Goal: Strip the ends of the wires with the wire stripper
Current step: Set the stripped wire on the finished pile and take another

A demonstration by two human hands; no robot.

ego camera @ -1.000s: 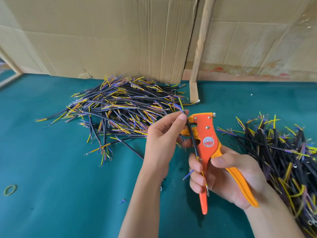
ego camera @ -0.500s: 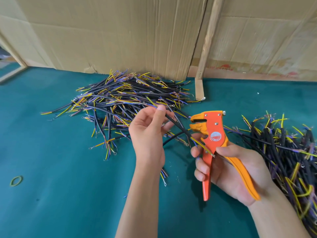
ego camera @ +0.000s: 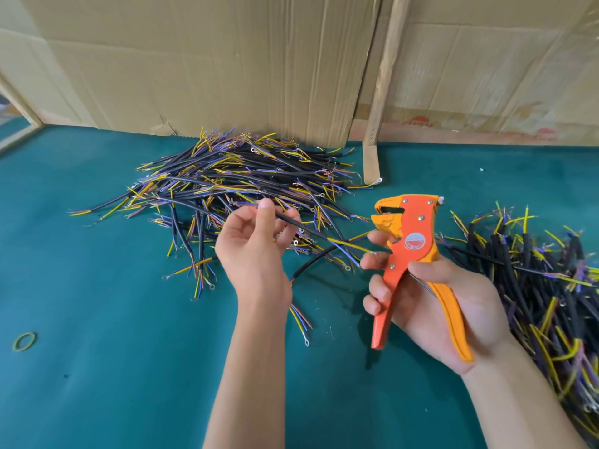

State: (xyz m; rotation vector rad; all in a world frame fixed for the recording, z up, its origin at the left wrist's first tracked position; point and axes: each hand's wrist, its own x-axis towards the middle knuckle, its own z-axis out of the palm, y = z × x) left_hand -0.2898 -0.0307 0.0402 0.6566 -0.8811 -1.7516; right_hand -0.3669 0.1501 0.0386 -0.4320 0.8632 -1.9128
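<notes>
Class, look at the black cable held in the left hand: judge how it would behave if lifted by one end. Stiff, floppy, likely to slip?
The black cable looks semi-flexible: it runs nearly straight out of the left hand, so it would probably droop only gently. Its smooth sheath may slide through a loose pinch. Its thin coloured cores splay apart, so they likely bend easily.

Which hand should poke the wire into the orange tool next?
The left hand. It already pinches the black wire, whose colored tips lie just beside the tool's open mouth. The right hand is busy gripping the wire stripper, ready to squeeze.
</notes>
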